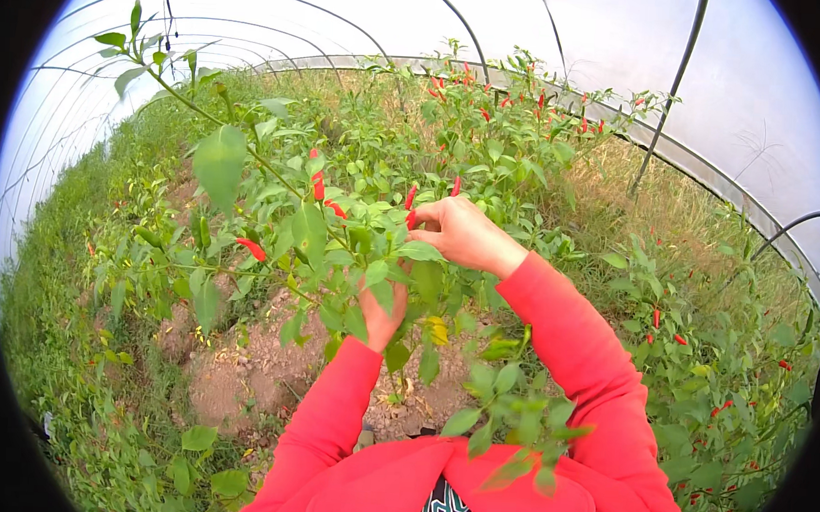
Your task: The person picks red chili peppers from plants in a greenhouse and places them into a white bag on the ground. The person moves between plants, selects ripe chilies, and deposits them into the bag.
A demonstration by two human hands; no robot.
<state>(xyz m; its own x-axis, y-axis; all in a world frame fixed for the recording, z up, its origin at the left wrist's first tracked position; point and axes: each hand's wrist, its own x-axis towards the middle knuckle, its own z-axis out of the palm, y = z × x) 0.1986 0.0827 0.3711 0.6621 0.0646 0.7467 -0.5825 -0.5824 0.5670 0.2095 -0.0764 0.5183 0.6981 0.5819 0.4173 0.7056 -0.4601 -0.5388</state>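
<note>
My right hand (455, 234) reaches into a chili pepper plant, its thumb and fingers closed around a red chili pepper (411, 220). Another red chili (410, 197) points up just above those fingers, and one more (456, 186) stands behind the hand. Lower down, my left hand (383, 310) is among the leaves and stems; its fingertips are hidden by foliage, so its hold cannot be made out. To the left on the same plant hang a red chili (252, 249) and green chilies (204, 232).
A long leafy branch (203, 112) rises at upper left, near the camera. Blurred leaves (513, 405) stand close before my right sleeve. More pepper plants (656, 287) grow on the right. Bare soil (268, 359) lies below; dark hoops (671, 96) carry the plastic tunnel cover.
</note>
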